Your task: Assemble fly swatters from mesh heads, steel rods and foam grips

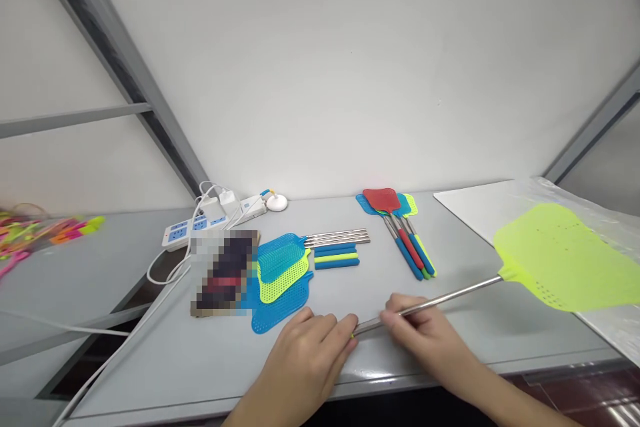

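Observation:
A fly swatter with a yellow-green head (565, 260) and a metal rod (455, 295) lies slantwise across my front, its head to the right. My right hand (425, 333) is closed round the rod near its lower end. At that end my left hand (315, 353) is closed on the handle; only a sliver of yellow-green shows by its fingers. Beyond my left hand lie loose swatter heads, among them a blue head (283, 307) and a yellow-green head (285, 278). Several loose metal rods (337, 237) and loose blue and yellow-green handles (336, 257) lie beside them.
Whole fly swatters (400, 233) lie grouped toward the wall. A power strip (179, 233) with chargers and white cables stands at the left, near a pixelated item (227, 273). A white sheet (480, 207) lies at the right. Colourful items (45, 233) sit far left.

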Available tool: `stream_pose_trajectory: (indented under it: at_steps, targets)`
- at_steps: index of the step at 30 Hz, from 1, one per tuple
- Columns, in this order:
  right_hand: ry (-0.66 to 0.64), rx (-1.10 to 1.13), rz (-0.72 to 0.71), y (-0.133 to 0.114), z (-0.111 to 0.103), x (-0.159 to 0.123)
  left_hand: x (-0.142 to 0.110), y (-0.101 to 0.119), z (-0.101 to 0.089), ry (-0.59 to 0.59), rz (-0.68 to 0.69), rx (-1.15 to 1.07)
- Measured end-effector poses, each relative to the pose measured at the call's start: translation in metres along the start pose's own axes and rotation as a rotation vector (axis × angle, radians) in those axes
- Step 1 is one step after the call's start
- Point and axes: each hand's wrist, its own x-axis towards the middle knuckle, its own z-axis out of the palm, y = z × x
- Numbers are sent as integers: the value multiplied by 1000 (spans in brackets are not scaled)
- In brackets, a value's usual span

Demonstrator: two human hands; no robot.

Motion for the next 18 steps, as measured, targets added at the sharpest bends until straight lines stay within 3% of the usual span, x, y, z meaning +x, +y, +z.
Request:
stream_pose_trajectory:
  at_steps: [3,7,12,15,18]
  targets:
    - [-138,10,31,-10,16,6,-1,-2,1,10,11,20]
    - [-75,14,-25,-13,19,3,-3,-4,-1,16,6,3]
    - [4,-161,-277,0,8,-13,2,-1,-1,-1,88,40]
    - [162,-31,-280,9,-6,-14,2,-9,-6,67,107,127]
    - [466,194,-239,9,-35,-13,-9,-32,-28,133,74,244]
